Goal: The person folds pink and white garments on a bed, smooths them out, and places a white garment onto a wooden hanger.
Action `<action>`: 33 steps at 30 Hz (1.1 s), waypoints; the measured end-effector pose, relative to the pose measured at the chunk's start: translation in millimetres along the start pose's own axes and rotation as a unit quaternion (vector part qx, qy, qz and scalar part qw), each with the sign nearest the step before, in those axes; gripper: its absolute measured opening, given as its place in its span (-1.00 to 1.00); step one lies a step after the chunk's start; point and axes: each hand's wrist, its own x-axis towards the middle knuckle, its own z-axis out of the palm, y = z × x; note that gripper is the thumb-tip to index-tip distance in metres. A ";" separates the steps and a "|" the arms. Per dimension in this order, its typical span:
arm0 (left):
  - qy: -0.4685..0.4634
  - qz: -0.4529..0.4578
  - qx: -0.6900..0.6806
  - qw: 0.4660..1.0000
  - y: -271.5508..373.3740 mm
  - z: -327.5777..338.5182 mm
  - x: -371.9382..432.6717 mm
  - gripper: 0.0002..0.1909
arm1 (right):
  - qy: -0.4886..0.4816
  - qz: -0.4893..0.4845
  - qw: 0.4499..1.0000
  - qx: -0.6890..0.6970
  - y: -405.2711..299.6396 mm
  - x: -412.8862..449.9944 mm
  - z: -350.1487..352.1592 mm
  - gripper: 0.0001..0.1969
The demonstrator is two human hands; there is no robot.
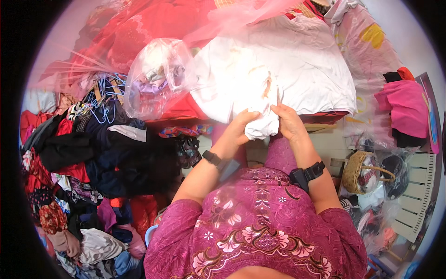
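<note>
Between my two hands is a bunched white cloth (pixel 262 127), its lower end hanging just past the bed's front edge. My left hand (pixel 244 125) grips its left side, thumb on top. On the right side, my right hand (pixel 288 120) pinches the same cloth between thumb and fingers. Behind it a large white sheet or garment (pixel 313 66) lies spread over the bed, with brownish marks near the middle. Strong glare hides where the held cloth ends and the spread one begins. A clear plastic bag (pixel 160 80) with white and lilac clothing stands left of the spread cloth.
Blue wire hangers (pixel 104 97) lie at the left beside dark garments (pixel 132 164) and a heap of mixed clothes (pixel 101 244). Pink netting (pixel 240 17) drapes across the back. On the right are a wicker basket (pixel 359 172), a pink cloth (pixel 404 104) and a slatted pale rack (pixel 413 195).
</note>
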 end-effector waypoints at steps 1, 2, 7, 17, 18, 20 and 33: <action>-0.001 0.015 0.062 0.998 4.2 3.7 -1.8 -0.49 | 0.036 -0.030 0.997 -0.057 -1.2 1.7 -2.7 -0.69; 0.000 0.015 0.062 0.998 8.9 8.1 -3.3 -0.49 | 0.072 -0.059 0.989 -0.113 -2.6 2.9 -6.2 -0.74; -0.020 0.080 0.124 0.989 31.3 12.9 -6.9 -0.43 | 0.144 -0.118 0.935 -0.303 -15.0 0.8 -9.6 -0.87; 0.006 -0.058 0.272 0.961 67.1 37.8 -8.2 -0.43 | -0.111 -0.246 0.853 -0.447 -77.1 30.3 50.1 -0.55; 0.021 -0.049 0.323 0.945 71.9 32.8 -7.2 -0.47 | -0.161 -0.151 0.846 -0.486 -80.6 36.0 48.9 -0.55; 0.012 -0.056 0.343 0.938 82.3 27.3 -5.4 -0.49 | -0.218 -0.028 0.804 -0.552 -88.2 44.0 47.9 -0.62; 0.180 0.179 0.091 0.963 69.9 24.5 23.5 -0.70 | -0.045 -0.108 0.990 -0.082 -33.0 80.9 55.9 -0.85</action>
